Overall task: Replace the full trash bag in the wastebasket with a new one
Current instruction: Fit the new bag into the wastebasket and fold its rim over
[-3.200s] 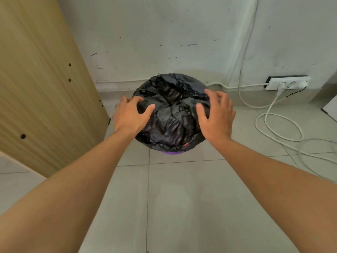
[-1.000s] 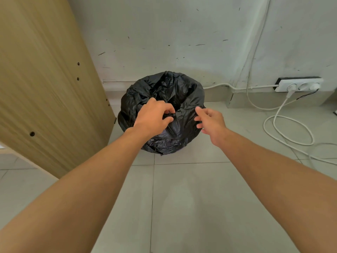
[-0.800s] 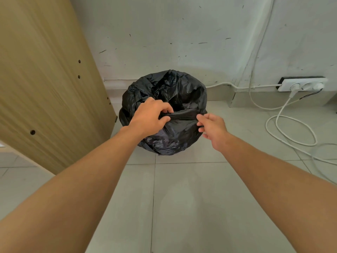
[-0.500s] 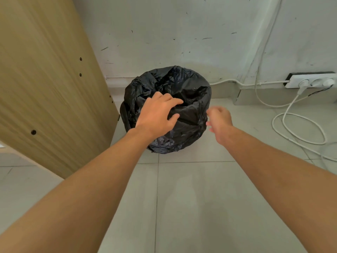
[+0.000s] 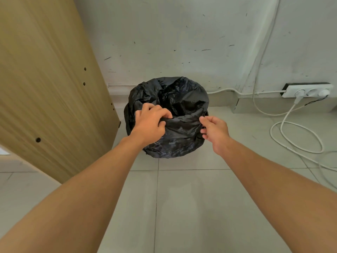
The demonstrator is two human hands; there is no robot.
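Gripping the near rim fold of the black trash bag (image 5: 175, 132), the left hand (image 5: 149, 125) bunches film while the right hand (image 5: 215, 132) pinches its right edge. Bag drapes the wastebasket (hidden beneath), on the floor against the wall. Uneven pulling could tear thin film; the basket may tip toward the wooden panel (image 5: 45, 88) or cables (image 5: 295, 132).

Both arms reach forward; left hand (image 5: 150, 123) and right hand (image 5: 215, 130) have fingers curled, pinching the bag (image 5: 182, 128).
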